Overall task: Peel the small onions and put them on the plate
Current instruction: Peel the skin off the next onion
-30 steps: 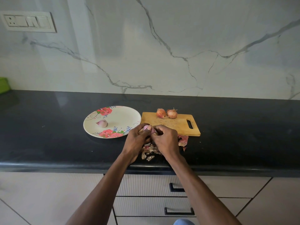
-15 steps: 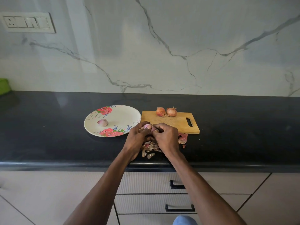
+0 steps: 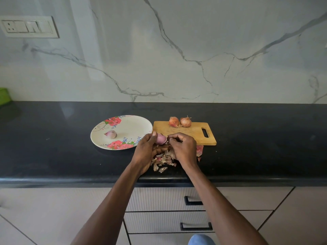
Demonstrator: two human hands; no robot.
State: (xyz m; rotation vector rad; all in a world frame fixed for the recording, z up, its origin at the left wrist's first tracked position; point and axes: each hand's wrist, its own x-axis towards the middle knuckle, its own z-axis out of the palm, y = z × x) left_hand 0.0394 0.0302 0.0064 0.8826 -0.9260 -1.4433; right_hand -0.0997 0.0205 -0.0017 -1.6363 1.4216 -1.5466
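Observation:
My left hand (image 3: 146,151) holds a pink, mostly peeled small onion (image 3: 161,138) over the counter, just in front of the cutting board. My right hand (image 3: 184,147) is beside it, fingertips pinched at the onion's right end, seemingly on a bit of skin. One peeled onion (image 3: 110,134) lies on the floral plate (image 3: 134,124) to the left. Two unpeeled onions (image 3: 173,121) (image 3: 185,122) sit at the far edge of the wooden cutting board (image 3: 194,133).
A heap of dry onion skins (image 3: 163,161) lies on the black counter under my hands, with a reddish piece (image 3: 199,150) by the board's front edge. A marble wall rises behind the counter, a green object (image 3: 3,96) sits far left, and drawers are below.
The hands have drawn slightly apart, so the pink onion shows more clearly between them. Plate, board and the other onions have not moved.

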